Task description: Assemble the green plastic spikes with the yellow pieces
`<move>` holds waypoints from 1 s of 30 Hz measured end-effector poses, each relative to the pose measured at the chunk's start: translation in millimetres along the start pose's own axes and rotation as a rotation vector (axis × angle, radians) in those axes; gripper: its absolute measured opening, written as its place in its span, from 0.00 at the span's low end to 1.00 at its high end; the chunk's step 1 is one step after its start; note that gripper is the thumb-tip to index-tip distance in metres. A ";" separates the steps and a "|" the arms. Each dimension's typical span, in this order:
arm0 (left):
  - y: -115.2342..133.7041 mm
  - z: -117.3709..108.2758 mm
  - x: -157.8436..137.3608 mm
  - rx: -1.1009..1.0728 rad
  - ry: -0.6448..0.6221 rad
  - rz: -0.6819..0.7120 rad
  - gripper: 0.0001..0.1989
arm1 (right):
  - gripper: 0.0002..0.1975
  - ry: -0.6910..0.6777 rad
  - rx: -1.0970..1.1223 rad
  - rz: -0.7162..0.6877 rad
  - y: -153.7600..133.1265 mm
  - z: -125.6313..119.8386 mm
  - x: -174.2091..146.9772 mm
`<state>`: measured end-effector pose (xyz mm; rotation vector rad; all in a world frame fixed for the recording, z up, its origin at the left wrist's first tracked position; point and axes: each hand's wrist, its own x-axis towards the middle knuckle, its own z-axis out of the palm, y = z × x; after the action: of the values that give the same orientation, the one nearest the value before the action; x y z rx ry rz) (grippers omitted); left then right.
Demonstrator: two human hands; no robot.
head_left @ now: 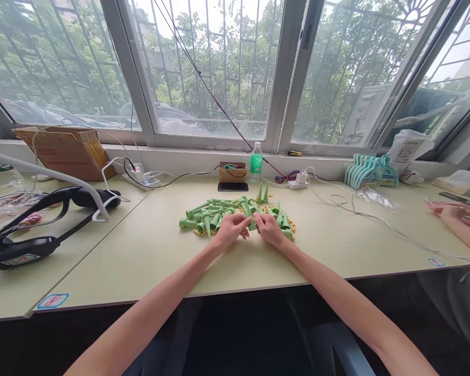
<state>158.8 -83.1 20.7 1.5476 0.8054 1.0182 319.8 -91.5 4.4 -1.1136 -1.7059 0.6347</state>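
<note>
Over the near edge of a pile of green plastic spikes [207,221], my left hand [233,230] and my right hand [270,228] come close together. Between their fingertips is a green plastic piece [253,225], pinched from both sides; its full shape is partly hidden by my fingers. The pile has hollow, cup-like ends and pointed tips lying in mixed directions. Two cone-shaped spikes [262,194] stand upright at its back. Small yellow pieces [292,227] lie under and around the green ones, too small to name.
Behind the pile are a dark phone [233,187], a small cardboard box [238,173] and a green-labelled bottle [256,163]. Black goggles [35,250] lie left. White cables [391,225] cross the right side, near teal hangers [366,172]. Another person's hands [452,210] are at far right.
</note>
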 end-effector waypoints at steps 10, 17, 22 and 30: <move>-5.8 -1.9 3.0 -0.110 -0.034 -0.064 0.21 | 0.22 -0.005 -0.008 -0.037 0.0 -0.6 -1.0; -6.3 -3.0 2.6 -0.217 -0.067 -0.122 0.20 | 0.22 -0.009 0.000 -0.057 -0.5 -2.4 -0.9; -2.8 -3.1 1.3 -0.258 -0.081 -0.164 0.20 | 0.21 -0.017 0.002 -0.068 -0.4 -2.3 -1.4; -0.5 -2.7 0.9 -0.278 -0.078 -0.187 0.20 | 0.21 -0.022 -0.011 -0.068 0.0 -2.4 -2.1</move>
<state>156.7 -81.1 20.6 1.2434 0.7070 0.8860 322.2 -93.6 4.4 -1.0555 -1.7605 0.5977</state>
